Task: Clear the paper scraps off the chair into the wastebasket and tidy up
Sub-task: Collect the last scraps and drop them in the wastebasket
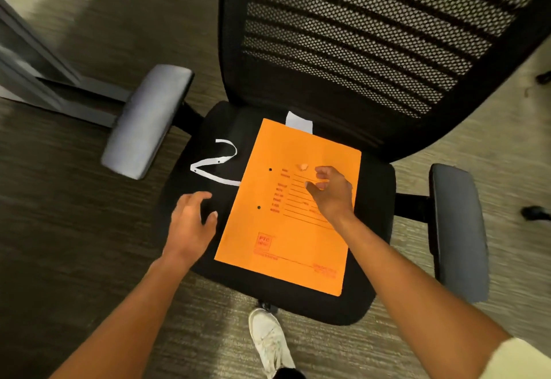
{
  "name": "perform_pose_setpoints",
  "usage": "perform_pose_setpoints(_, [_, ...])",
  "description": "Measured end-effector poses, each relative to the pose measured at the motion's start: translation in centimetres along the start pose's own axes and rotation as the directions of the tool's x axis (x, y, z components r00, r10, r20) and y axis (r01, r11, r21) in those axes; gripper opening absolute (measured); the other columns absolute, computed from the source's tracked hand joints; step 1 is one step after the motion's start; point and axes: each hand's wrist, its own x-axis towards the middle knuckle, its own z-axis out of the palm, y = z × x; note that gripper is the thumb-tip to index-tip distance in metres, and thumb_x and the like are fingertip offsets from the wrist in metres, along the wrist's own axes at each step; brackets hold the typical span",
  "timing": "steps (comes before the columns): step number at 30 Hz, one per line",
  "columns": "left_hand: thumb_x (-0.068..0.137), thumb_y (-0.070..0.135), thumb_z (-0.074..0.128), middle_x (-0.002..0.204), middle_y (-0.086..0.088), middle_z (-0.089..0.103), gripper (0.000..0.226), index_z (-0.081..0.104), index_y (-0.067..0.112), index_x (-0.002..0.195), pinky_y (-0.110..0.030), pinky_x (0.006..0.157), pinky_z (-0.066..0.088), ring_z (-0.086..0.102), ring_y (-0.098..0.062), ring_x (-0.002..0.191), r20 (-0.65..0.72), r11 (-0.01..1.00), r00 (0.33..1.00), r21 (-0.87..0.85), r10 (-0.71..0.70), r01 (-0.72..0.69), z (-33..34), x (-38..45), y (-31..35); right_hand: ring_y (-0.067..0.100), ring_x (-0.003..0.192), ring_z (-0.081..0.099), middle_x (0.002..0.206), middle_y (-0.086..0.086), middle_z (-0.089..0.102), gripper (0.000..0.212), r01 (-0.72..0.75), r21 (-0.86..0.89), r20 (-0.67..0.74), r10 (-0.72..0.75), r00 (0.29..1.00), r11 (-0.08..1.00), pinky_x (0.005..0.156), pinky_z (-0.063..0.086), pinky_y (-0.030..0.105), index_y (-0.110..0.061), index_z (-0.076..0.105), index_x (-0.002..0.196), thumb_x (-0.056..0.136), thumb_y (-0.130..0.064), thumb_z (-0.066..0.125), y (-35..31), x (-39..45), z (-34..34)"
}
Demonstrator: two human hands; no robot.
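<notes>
An orange folder (286,217) lies flat on the black chair seat (372,199). A small pale crumpled scrap (302,166) sits on the folder's upper part. A long white paper strip (216,162) with punched holes curls on the seat left of the folder. A white paper piece (299,122) pokes out from behind the folder's far edge. My right hand (331,192) hovers over the folder just right of the small scrap, fingers loosely curled, holding nothing. My left hand (193,217) hangs over the seat left of the folder, fingers relaxed and empty.
The chair has a black mesh back (372,35) and grey armrests on the left (146,119) and right (459,229). A grey desk leg (44,80) stands at the far left. My white shoe (269,340) is on the carpet. No wastebasket is in view.
</notes>
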Motion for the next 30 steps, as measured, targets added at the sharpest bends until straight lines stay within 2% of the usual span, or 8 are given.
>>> perform_pose_setpoints(7, [0.085, 0.004, 0.067, 0.143, -0.012, 0.036, 0.053, 0.048, 0.015, 0.133, -0.038, 0.108, 0.041, 0.044, -0.029, 0.129, -0.036, 0.998, 0.999, 0.055, 0.036, -0.034, 0.8, 3.6, 2.0, 0.016, 0.105, 0.06, 0.124, 0.004, 0.059, 0.047, 0.036, -0.078, 0.024, -0.034, 0.999, 0.996, 0.086, 0.047, 0.025, -0.014, 0.055, 0.128, 0.084, -0.012, 0.072, 0.3, 3.5, 0.6])
perform_pose_setpoints(12, [0.082, 0.0, 0.069, 0.159, -0.011, 0.016, 0.069, 0.041, 0.019, 0.143, -0.048, 0.114, 0.036, 0.026, -0.032, 0.142, -0.024, 0.991, 1.0, 0.136, 0.02, -0.016, 1.3, 5.3, 2.4, 0.015, 0.099, 0.061, 0.121, 0.006, 0.059, 0.042, 0.047, -0.113, 0.022, -0.045, 0.999, 0.992, 0.088, 0.052, 0.027, -0.014, 0.06, 0.122, 0.082, -0.013, 0.074, 0.4, 4.6, 1.6])
perform_pose_setpoints(17, [0.081, 0.002, 0.072, 0.16, -0.012, 0.017, 0.067, 0.047, 0.021, 0.139, -0.053, 0.107, 0.041, 0.035, -0.04, 0.133, -0.005, 0.962, 0.999, 0.268, 0.05, -0.046, 1.6, 6.7, 2.1, 0.015, 0.1, 0.062, 0.116, 0.006, 0.058, 0.038, 0.055, -0.108, 0.01, -0.054, 0.998, 0.993, 0.088, 0.052, 0.025, -0.014, 0.064, 0.119, 0.082, -0.016, 0.075, 0.1, 5.4, 3.0])
perform_pose_setpoints(19, [0.08, 0.004, 0.072, 0.153, -0.014, 0.031, 0.056, 0.055, 0.018, 0.132, -0.054, 0.105, 0.042, 0.039, -0.04, 0.129, -0.004, 0.956, 0.998, 0.287, 0.055, -0.051, 1.5, 7.0, 1.8, 0.014, 0.098, 0.062, 0.111, 0.005, 0.062, 0.032, 0.058, -0.102, 0.027, -0.056, 0.998, 0.993, 0.088, 0.053, 0.025, -0.014, 0.067, 0.116, 0.085, -0.012, 0.072, -0.1, 5.4, 3.5])
perform_pose_setpoints(22, [0.079, 0.005, 0.073, 0.127, -0.015, 0.052, 0.034, 0.066, 0.013, 0.112, -0.05, 0.095, 0.047, 0.049, -0.036, 0.113, -0.012, 0.941, 0.995, 0.325, 0.1, -0.091, 1.5, 6.9, 1.3, 0.006, 0.085, 0.061, 0.098, 0.001, 0.07, 0.016, 0.064, -0.098, 0.055, -0.059, 0.997, 0.993, 0.08, 0.051, 0.019, -0.014, 0.072, 0.101, 0.088, -0.008, 0.067, -0.2, 5.6, 3.8])
perform_pose_setpoints(26, [0.082, 0.001, 0.068, 0.098, -0.012, 0.062, 0.011, 0.065, 0.009, 0.09, -0.042, 0.074, 0.05, 0.055, -0.033, 0.096, -0.027, 0.949, 0.991, 0.291, 0.132, -0.118, 1.2, 6.5, 0.6, 0.006, 0.083, 0.059, 0.096, 0.001, 0.071, 0.01, 0.088, -0.136, 0.081, -0.077, 0.994, 0.987, 0.079, 0.052, 0.02, -0.014, 0.074, 0.094, 0.087, -0.009, 0.068, -0.3, 5.8, 3.6])
perform_pose_setpoints(28, [0.085, 0.001, 0.064, 0.088, -0.01, 0.064, 0.013, 0.059, 0.011, 0.081, -0.039, 0.066, 0.051, 0.058, -0.03, 0.089, -0.04, 0.963, 0.99, 0.24, 0.136, -0.123, 1.0, 6.3, 0.3, 0.009, 0.086, 0.059, 0.098, 0.001, 0.066, 0.011, 0.088, -0.143, 0.06, -0.081, 0.995, 0.986, 0.081, 0.056, 0.027, -0.016, 0.07, 0.095, 0.084, -0.013, 0.071, -0.4, 5.8, 3.6])
perform_pose_setpoints(30, [0.087, 0.002, 0.062, 0.084, -0.008, 0.064, 0.018, 0.052, 0.015, 0.078, -0.041, 0.064, 0.055, 0.06, -0.026, 0.084, -0.051, 0.978, 0.989, 0.166, 0.137, -0.127, 0.9, 6.2, 0.2, 0.014, 0.09, 0.059, 0.102, 0.002, 0.06, 0.025, 0.103, -0.139, 0.043, -0.098, 0.994, 0.985, 0.081, 0.055, 0.03, -0.018, 0.063, 0.102, 0.08, -0.019, 0.076, -0.6, 6.0, 3.6])
